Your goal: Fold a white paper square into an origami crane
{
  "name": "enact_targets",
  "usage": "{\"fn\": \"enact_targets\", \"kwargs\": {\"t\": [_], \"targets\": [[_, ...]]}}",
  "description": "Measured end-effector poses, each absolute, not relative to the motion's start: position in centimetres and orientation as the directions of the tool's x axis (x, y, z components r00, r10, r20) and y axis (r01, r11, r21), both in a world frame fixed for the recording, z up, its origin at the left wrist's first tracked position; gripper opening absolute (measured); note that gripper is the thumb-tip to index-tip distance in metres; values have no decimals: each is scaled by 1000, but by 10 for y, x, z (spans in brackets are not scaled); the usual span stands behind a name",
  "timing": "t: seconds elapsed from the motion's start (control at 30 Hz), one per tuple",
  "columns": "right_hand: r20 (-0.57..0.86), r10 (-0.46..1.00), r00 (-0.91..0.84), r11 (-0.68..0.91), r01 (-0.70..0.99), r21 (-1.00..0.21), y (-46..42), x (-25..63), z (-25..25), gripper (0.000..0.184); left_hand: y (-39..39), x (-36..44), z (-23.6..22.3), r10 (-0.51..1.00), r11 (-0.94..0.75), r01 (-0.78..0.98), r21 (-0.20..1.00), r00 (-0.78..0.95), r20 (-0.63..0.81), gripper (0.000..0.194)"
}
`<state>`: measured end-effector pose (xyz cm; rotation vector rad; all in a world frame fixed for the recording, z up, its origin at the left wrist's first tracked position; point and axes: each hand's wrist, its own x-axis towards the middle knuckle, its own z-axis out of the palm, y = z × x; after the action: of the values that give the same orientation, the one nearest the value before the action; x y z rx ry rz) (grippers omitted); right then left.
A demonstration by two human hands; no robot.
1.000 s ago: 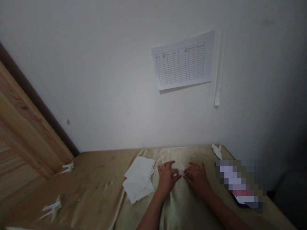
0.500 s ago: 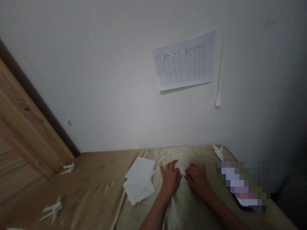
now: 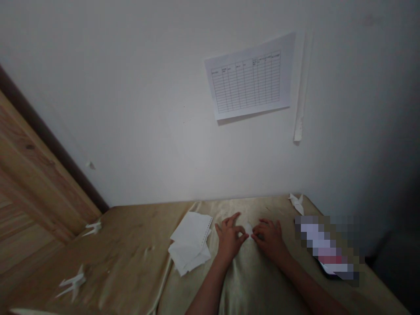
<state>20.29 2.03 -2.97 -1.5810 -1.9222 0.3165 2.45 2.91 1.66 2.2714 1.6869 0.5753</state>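
A small piece of white paper [image 3: 248, 229] lies on the satin-like cloth between my two hands, partly covered by the fingers. My left hand [image 3: 230, 236] pinches its left edge with thumb and index finger, the other fingers raised and spread. From the other side, my right hand [image 3: 267, 236] has its thumb and fingertips closed on the right edge. Left of my left hand is a loose stack of white sheets [image 3: 192, 240], one with a perforated edge.
Folded paper birds rest at the table's back right [image 3: 297, 203], back left [image 3: 94, 227] and front left [image 3: 74, 283]. A phone with a blurred-out screen [image 3: 324, 249] lies right of my right arm. A printed table sheet [image 3: 251, 81] hangs on the wall; wooden boards [image 3: 39, 162] stand at left.
My left thumb and index finger have come together in a pinch at the paper. More of the small white paper shows between the hands. The whole view has shifted slightly.
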Motion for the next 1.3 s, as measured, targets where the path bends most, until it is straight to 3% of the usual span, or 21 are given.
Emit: {"fn": "enact_targets", "kwargs": {"t": [0.37,0.63,0.83,1.07,1.3], "targets": [[299,953,-48,224,775,-591,21,200,-31,16,30,26,13,958,-283,866,412,236,163,2],[320,947,-24,205,811,-548,20,199,-34,12,32,25,10,955,-295,862,411,246,168,3],[326,945,9,183,813,-553,21,199,-36,19,34,23,2,948,-314,855,413,255,191,5],[328,945,24,170,817,-550,19,199,-32,16,32,22,3,952,-298,862,411,234,198,39],[328,944,-33,218,810,-544,18,200,-30,15,31,22,3,946,-320,861,396,266,187,16]]}}
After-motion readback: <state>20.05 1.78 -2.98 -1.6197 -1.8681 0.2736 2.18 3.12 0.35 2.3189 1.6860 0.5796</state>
